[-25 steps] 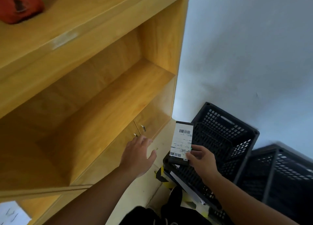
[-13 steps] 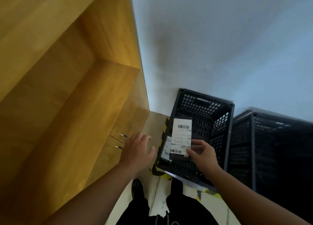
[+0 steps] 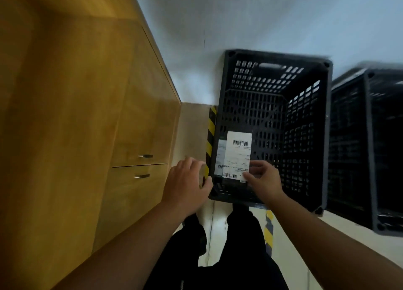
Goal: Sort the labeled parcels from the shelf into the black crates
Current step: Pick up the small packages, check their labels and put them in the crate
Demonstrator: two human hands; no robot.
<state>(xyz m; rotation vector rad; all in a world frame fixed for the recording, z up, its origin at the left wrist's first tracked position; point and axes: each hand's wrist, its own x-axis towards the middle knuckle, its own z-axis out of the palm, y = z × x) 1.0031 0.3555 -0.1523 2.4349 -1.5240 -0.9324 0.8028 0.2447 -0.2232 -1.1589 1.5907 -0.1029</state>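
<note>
right hand (image 3: 265, 180) pinching labeled parcel (image 3: 237, 156) over black crate (image 3: 277, 55), second parcel (image 3: 220, 156) probably lying inside. left hand (image 3: 187, 187) fingers (image 3: 192, 163) loose, empty, beside crate corner.

One wide-angle camera rides on the person's head and looks steeply down and a little forward, toward the floor (image 3: 192, 128). It is close: both forearms enter from the bottom edge. The left hand (image 3: 187, 180) and the right hand (image 3: 265, 178), which pinches the parcel (image 3: 238, 154), sit just below mid-frame. The wooden cabinet (image 3: 87, 115) fills the left side. The black crate (image 3: 274, 54) stands right of centre under the white wall (image 3: 261, 17), and a second crate (image 3: 370, 148) is cut by the right edge.
</note>
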